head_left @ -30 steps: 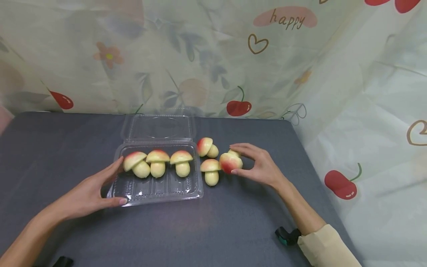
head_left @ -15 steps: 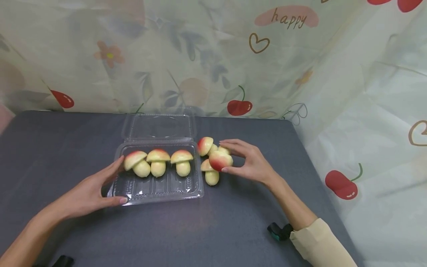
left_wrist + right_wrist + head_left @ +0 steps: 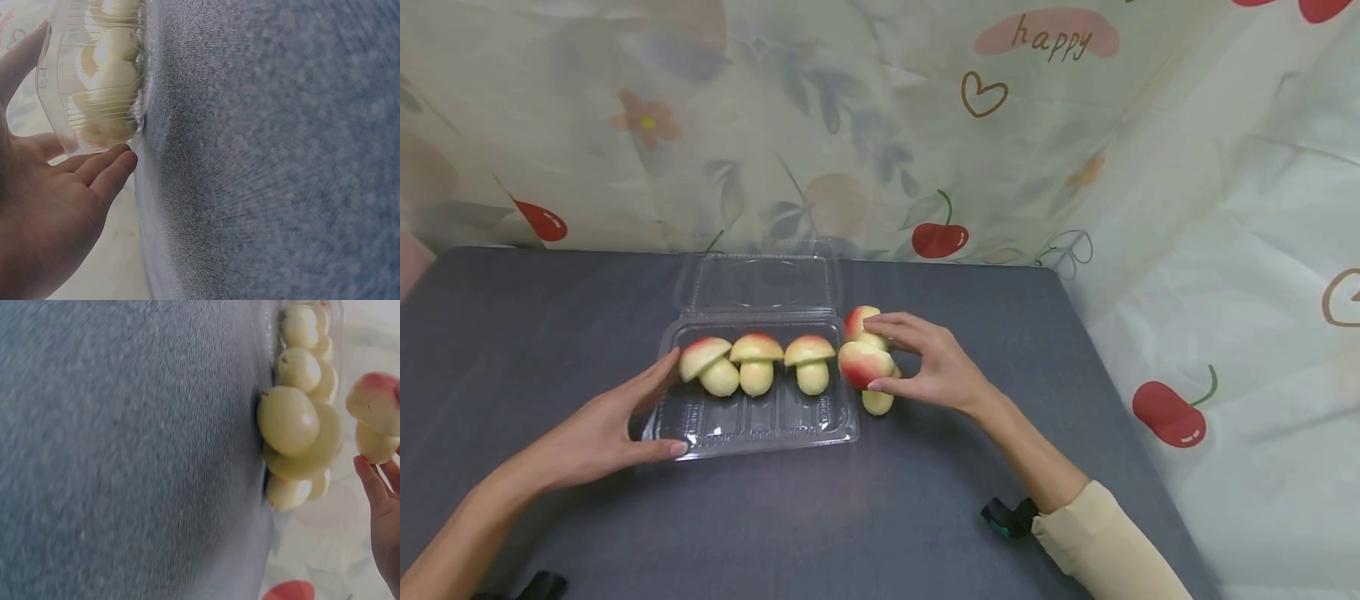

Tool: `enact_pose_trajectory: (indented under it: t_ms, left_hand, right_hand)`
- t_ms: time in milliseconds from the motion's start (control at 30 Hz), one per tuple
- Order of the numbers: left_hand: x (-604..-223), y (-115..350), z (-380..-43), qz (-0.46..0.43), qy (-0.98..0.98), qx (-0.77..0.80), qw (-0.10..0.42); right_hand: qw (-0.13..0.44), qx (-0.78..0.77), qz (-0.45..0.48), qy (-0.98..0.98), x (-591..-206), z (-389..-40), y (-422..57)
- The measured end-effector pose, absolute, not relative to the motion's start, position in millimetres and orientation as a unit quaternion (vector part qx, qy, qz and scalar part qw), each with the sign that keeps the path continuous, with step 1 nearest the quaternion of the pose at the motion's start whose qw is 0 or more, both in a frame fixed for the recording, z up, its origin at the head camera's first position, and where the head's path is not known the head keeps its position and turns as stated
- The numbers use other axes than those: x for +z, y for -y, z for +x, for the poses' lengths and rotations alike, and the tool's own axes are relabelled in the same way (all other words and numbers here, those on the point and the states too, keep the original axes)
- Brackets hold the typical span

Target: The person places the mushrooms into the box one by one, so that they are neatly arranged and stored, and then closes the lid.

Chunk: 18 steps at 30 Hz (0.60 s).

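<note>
Your left hand (image 3: 598,435) rests its extended fingers and thumb against the left end of the clear plastic container (image 3: 805,427), while your right hand (image 3: 936,364) pinches a mushroom-shaped piece (image 3: 862,365) between thumb and fingers, raised above the worktop (image 3: 850,533) near the container's right edge. You can read "happy" in brown script on a pink patch (image 3: 1047,33) of the backdrop (image 3: 880,83). Your held piece has a smooth cream cap blushed red and a stubby pale stem. Three similar pieces (image 3: 757,364) lie in a row inside the container; two loose ones (image 3: 877,404), partly hidden, sit just right of it.
</note>
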<state>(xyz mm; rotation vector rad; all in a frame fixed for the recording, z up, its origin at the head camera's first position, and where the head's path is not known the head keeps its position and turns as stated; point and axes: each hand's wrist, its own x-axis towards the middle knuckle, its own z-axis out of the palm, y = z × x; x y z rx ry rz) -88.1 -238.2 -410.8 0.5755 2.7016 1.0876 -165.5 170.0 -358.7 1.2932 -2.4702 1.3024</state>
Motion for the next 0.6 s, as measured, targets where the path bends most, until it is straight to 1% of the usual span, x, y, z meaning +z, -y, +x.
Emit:
enact_pose_trajectory:
  t_ms: [233,600]
  left_hand:
    - [-411.3,237.4,-88.1,0.199,-0.908,0.362,0.076]
    - [-410.3,237.6,-88.0,0.194,-0.911,0.355,0.076]
  right_hand:
    - [0.013,0.436,0.418,0.797,-385.5,-176.1,-162.4]
    - [0.019,0.403,0.432,0.807,-390.6,-174.6,-139.5]
